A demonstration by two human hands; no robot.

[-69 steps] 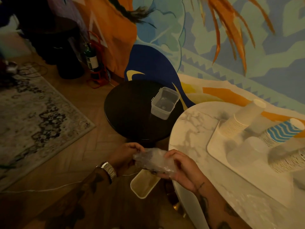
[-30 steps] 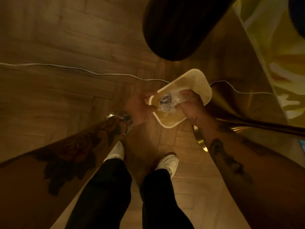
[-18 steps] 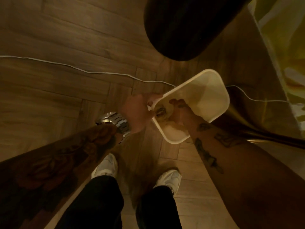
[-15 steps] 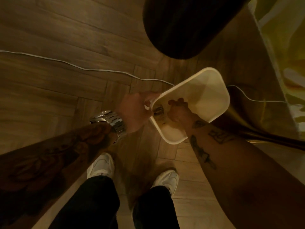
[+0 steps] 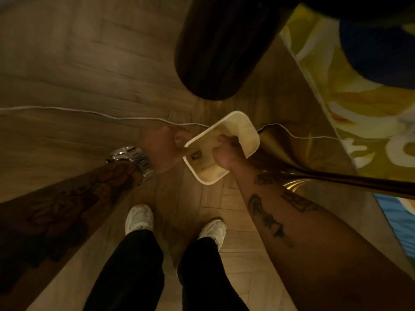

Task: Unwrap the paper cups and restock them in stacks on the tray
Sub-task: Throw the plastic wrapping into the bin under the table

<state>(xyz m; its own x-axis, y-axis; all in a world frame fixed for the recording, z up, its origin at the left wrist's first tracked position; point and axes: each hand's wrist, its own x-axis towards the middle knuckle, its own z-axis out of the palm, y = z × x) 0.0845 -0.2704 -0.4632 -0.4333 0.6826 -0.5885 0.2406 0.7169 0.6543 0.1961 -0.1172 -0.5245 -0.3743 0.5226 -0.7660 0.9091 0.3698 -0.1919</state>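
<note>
I look straight down at the wooden floor. A cream plastic bin (image 5: pixel 244 129) stands there, and the crumpled clear plastic wrap (image 5: pixel 196 156) with a dark print lies inside it near the left wall. My left hand (image 5: pixel 165 149) is at the bin's left rim, its fingers curled against the edge. My right hand (image 5: pixel 225 151) reaches into the bin with curled fingers on the wrap. No cups or tray are in view.
A dark round side table (image 5: pixel 220 46) overhangs just beyond the bin. A white cable (image 5: pixel 89 112) runs across the floor behind it. A gold table leg (image 5: pixel 336 178) and the painted wall (image 5: pixel 359 108) are on the right. My white shoes (image 5: pixel 139 218) stand below.
I turned from the marble table down to the floor bin. Both hands brought the wrap down and pushed it into the bin; my left hand moved to the rim.
</note>
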